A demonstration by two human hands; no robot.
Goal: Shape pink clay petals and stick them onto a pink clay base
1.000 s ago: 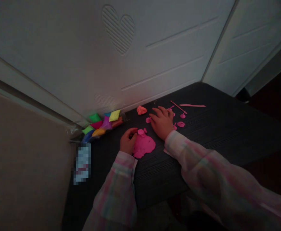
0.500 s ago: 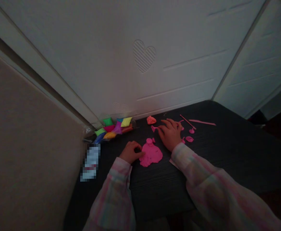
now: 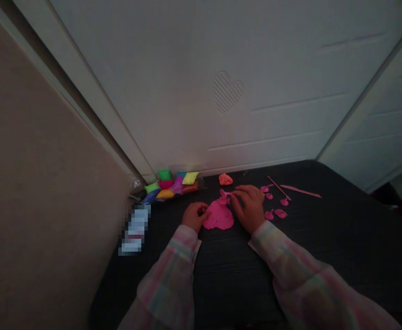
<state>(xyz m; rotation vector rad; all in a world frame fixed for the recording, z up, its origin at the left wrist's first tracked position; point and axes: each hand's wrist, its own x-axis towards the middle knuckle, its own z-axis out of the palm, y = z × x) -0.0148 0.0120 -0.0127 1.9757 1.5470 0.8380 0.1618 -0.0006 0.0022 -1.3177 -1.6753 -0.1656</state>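
Observation:
A flat pink clay lump [image 3: 217, 217] lies on the dark table [image 3: 324, 247] between my hands. My left hand [image 3: 194, 215] rests curled at the lump's left edge, fingers touching it. My right hand [image 3: 250, 206] sits at the lump's right side and pinches a small pink clay piece [image 3: 224, 195] over its top. Small pink clay petals [image 3: 276, 213] lie just right of my right hand. An orange-pink clay blob [image 3: 225, 179] sits behind the lump near the wall.
A clear bag of coloured clay packs [image 3: 171, 185] lies at the back left by the white panelled wall [image 3: 221, 68]. Two thin pink sticks [image 3: 300, 190] lie at the back right. A blurred label [image 3: 134, 229] lies at the table's left edge.
My right hand has picked up a small pink piece and brought it left over the lump. My left hand has stayed at the lump's left edge. The view has tilted upward.

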